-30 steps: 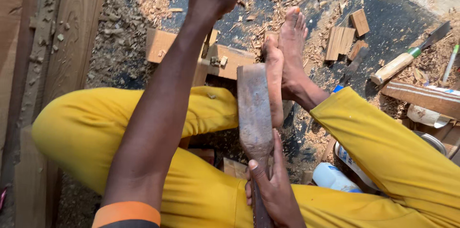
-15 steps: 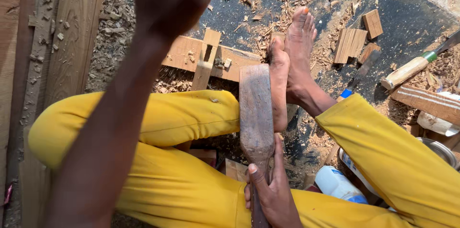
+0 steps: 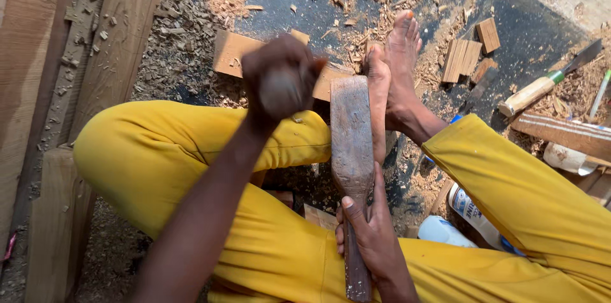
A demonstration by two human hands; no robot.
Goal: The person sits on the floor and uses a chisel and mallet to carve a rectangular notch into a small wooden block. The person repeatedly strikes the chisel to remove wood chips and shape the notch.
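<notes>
From the head camera, we look down on crossed legs in yellow trousers (image 3: 165,163) on a floor strewn with wood shavings (image 3: 184,42).

Our left hand (image 3: 283,80) is raised near the middle of the view, fingers closed in a fist around a rounded, blurred object; what it is we cannot tell. Below it, at about eleven o'clock from the fist, lies a pale wooden workpiece (image 3: 230,53), partly hidden by the hand, resting on the dark mat (image 3: 305,10).

Our right hand (image 3: 372,239) sits at six o'clock, fingers wrapped tight around the handle of a flat wooden mallet (image 3: 351,137). Its broad, worn blade points toward twelve o'clock and lies just beside our bare feet (image 3: 398,74).

At two o'clock, small wooden blocks (image 3: 463,58) lie on the mat, and at three o'clock a chisel with a pale handle (image 3: 527,93) rests among shavings. Planks (image 3: 38,86) run along the nine o'clock edge. A white bottle (image 3: 445,232) lies by the right knee.
</notes>
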